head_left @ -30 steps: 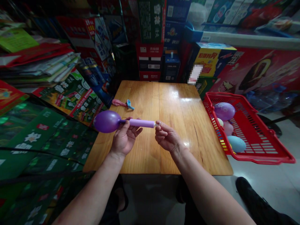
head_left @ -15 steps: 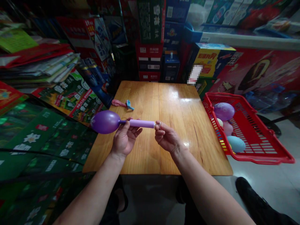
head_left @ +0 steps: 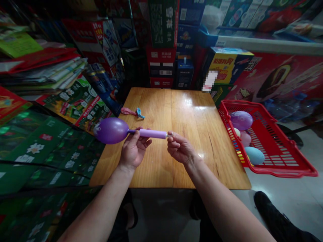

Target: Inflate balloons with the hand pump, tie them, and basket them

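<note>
A purple balloon (head_left: 111, 130), partly inflated, points left with its neck over the end of a lilac hand pump (head_left: 152, 133). My left hand (head_left: 132, 149) pinches the balloon's neck where it meets the pump, the fingers lying behind and under the barrel. At the pump's right end, my right hand (head_left: 180, 146) is closed on the pull handle, part of whose ring shows at the fingertips. A short piece of rod is visible between barrel and handle. Beyond my left hand, a limp pink balloon (head_left: 127, 111) and a limp blue balloon (head_left: 139, 113) lie on the wooden table (head_left: 161, 168).
On the right stands a red basket (head_left: 280, 137) holding several inflated balloons, among them a purple balloon (head_left: 241, 120) and a light blue balloon (head_left: 255, 155). Stacked green cartons (head_left: 35, 148) crowd the left side. More boxes (head_left: 161, 64) rise behind the table's far edge.
The purple balloon has swelled slightly, its left end reaching farther left. My right hand has shifted a little to the right, with slightly more rod showing. My left hand stays in place.
</note>
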{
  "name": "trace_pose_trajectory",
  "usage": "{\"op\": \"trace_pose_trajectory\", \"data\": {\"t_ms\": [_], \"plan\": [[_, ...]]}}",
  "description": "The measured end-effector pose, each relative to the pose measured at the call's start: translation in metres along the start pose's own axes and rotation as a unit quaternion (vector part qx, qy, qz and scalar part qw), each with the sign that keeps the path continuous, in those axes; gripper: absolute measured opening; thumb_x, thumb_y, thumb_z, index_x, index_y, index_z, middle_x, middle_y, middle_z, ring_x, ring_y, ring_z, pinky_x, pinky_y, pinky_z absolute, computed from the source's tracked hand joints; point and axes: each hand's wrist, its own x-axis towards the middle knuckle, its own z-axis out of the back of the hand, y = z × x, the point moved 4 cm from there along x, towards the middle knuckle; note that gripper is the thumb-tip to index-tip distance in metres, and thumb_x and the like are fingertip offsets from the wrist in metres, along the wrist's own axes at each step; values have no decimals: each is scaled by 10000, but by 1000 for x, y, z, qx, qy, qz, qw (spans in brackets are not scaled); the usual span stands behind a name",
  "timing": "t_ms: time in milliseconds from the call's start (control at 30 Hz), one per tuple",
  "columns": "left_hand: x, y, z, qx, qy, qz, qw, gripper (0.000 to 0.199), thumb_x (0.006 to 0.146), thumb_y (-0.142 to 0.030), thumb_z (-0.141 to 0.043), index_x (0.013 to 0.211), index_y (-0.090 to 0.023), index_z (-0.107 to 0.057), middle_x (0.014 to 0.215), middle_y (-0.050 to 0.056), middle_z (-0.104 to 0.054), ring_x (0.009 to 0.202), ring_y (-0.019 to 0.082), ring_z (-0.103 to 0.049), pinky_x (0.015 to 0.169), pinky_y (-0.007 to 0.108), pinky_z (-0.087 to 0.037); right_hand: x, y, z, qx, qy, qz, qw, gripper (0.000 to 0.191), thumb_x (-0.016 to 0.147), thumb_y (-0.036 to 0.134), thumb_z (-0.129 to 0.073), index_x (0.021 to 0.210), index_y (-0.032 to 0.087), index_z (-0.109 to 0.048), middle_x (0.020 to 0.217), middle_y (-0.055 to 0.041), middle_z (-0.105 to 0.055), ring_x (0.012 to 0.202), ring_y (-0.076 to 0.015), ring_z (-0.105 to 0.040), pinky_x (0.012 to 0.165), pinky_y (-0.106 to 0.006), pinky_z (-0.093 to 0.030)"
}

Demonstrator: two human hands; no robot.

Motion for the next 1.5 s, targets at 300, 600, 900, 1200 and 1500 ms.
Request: {"op": "trace_pose_trajectory", "data": {"t_ms": [300, 600, 900, 1200, 1500], "plan": [[8, -13, 3, -21, -31, -18, 999, 204, 898, -299, -675, 1066, -186, -704, 1059, 124, -749, 911, 180, -711, 749, 273, -580, -6, 17, -4, 16, -7, 7, 1000, 109, 972, 135, -520, 966, 136, -629, 677, 26, -633, 406, -8, -377, 415, -107, -350], [0, 11, 2, -19, -5, 34, 999, 208, 906, -303, -672, 1098, -226, -691, 1115, 105, -740, 946, 189, -711, 788, 318, -587, 1, -7, 1, -7, -3, -8, 1000, 78, 932, 145, -610, 1010, 144, -622, 714, 14, -657, 434, -14, -410, 435, -110, -368], [6, -16, 3, -7, -24, -46, 999, 240, 884, -331, -702, 1095, -214, -695, 1089, 99, -744, 960, 188, -708, 777, 286, -585, -8, 22, -2, 29, 14, 34, 999, 101, 967, 120, -520, 971, 129, -621, 680, 33, -631, 404, -4, -381, 414, -107, -347], [0, 5, 0, 10, 4, 9, 1000, 235, 890, -324, -700, 1100, -218, -693, 1129, 115, -736, 1010, 204, -702, 822, 322, -577, -1, -5, -1, 1, -19, -14, 1000, 59, 948, 148, -589, 995, 145, -625, 687, 28, -637, 418, -12, -382, 426, -112, -352], [1, -9, 2, 17, 10, -15, 1000, 252, 912, -330, -668, 1145, -236, -684, 1162, 107, -726, 1014, 206, -699, 824, 339, -586, -3, 6, 1, -6, -19, 11, 1000, 48, 935, 142, -598, 973, 150, -626, 680, 38, -632, 425, -12, -388, 428, -109, -351]]}}
